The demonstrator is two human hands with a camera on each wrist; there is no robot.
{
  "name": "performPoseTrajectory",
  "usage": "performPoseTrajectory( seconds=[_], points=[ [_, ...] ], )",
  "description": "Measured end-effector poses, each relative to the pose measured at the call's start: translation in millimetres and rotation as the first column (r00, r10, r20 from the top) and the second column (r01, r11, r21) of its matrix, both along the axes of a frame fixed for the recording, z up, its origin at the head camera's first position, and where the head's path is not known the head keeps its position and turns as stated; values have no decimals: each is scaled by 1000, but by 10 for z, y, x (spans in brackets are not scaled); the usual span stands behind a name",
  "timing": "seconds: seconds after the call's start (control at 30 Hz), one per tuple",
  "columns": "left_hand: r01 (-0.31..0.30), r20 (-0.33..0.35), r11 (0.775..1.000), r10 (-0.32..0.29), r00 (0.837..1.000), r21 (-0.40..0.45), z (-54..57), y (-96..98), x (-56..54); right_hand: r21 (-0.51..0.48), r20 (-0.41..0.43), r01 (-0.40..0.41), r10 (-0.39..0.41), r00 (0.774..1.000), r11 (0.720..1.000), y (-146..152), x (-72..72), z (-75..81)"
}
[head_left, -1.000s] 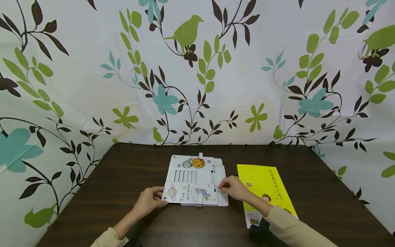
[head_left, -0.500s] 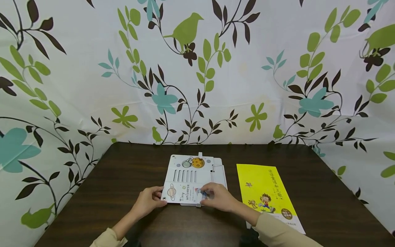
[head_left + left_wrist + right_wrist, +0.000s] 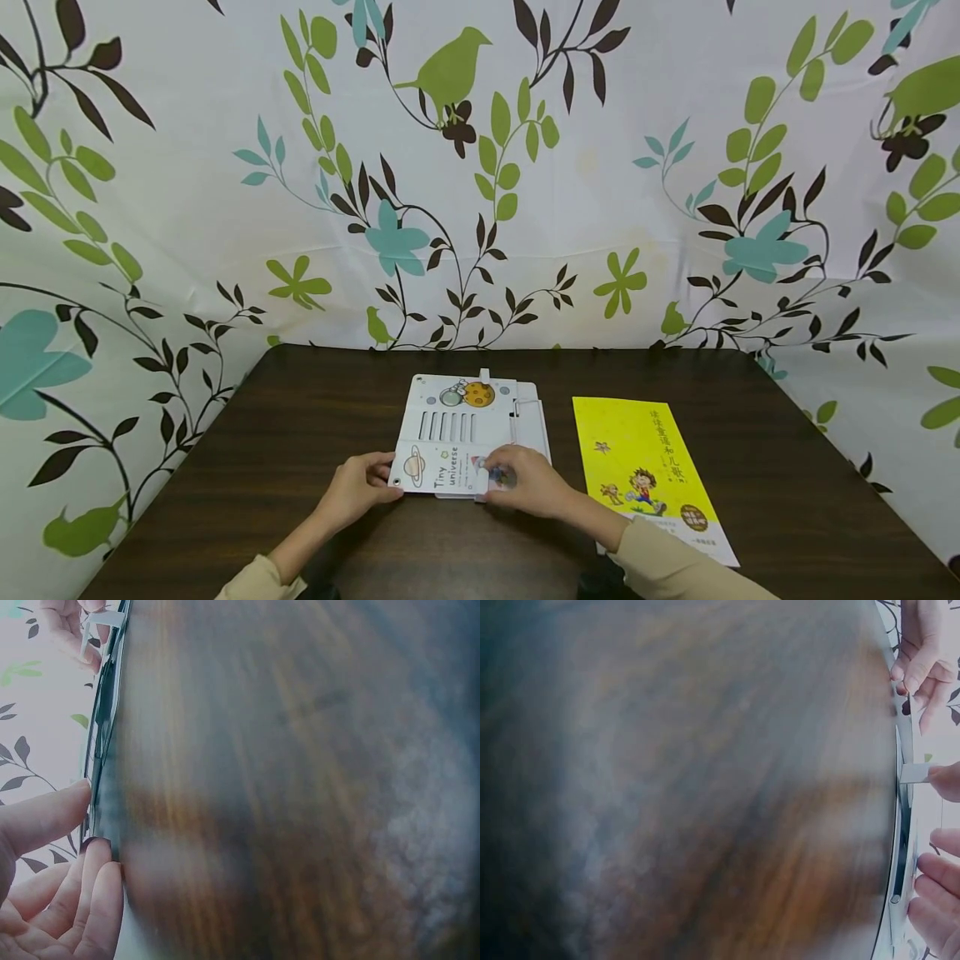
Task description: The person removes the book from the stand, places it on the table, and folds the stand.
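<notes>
A white folding book stand (image 3: 450, 427), printed with an astronaut, planets and "Tiny universe", lies folded flat on the table. My left hand (image 3: 357, 487) pinches its near left corner; in the left wrist view the thumb (image 3: 49, 817) is above the edge and the fingers below. My right hand (image 3: 525, 482) is over the near right part, covering the printed rocket. Its thumb touches the pale clip (image 3: 915, 774) on the near edge, and the bent fingers hold around it. A second clip (image 3: 484, 376) stands at the far edge.
A yellow book (image 3: 637, 467) with a cartoon child on its cover lies to the right of the stand, partly under my right sleeve (image 3: 675, 558). Dark wood table (image 3: 300, 400) surrounds both. A leaf-patterned cloth (image 3: 540, 250) hangs behind the table.
My right hand has moved left from the stand's right side onto the near-edge clip, uncovering more of the yellow book. The left hand has kept its grip on the corner.
</notes>
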State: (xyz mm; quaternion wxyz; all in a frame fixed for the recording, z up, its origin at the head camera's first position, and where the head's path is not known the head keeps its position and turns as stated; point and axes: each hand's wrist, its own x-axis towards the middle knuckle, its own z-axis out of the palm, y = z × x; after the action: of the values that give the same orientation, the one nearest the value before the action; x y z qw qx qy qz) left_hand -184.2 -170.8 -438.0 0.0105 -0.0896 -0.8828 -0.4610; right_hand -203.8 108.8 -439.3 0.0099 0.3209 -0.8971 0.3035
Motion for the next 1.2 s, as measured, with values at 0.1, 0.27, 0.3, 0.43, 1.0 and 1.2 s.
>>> performPoseTrajectory(
  seconds=[0.1,0.27,0.3,0.43,1.0,1.2],
  points=[
    [-7,5,1000,7,1000,-3,-9,0,-11,6,-5,-7,7,1000,1000,-4,7,14],
    [-24,25,1000,24,999,-9,-36,6,-41,14,-27,-21,22,999,1000,-2,3,18],
    [-26,26,1000,26,999,-12,-40,7,-44,13,-31,-24,25,999,1000,0,1,16],
    [-30,23,999,30,999,-21,-37,11,-38,-2,-44,-31,30,999,1000,6,-5,5],
    [-47,25,998,48,999,-34,-30,26,-41,1,27,-53,53,998,999,16,-90,59],
    [-49,27,999,50,998,-20,-40,20,-43,-59,220,-85,97,971,995,64,-218,117]
  ],
)
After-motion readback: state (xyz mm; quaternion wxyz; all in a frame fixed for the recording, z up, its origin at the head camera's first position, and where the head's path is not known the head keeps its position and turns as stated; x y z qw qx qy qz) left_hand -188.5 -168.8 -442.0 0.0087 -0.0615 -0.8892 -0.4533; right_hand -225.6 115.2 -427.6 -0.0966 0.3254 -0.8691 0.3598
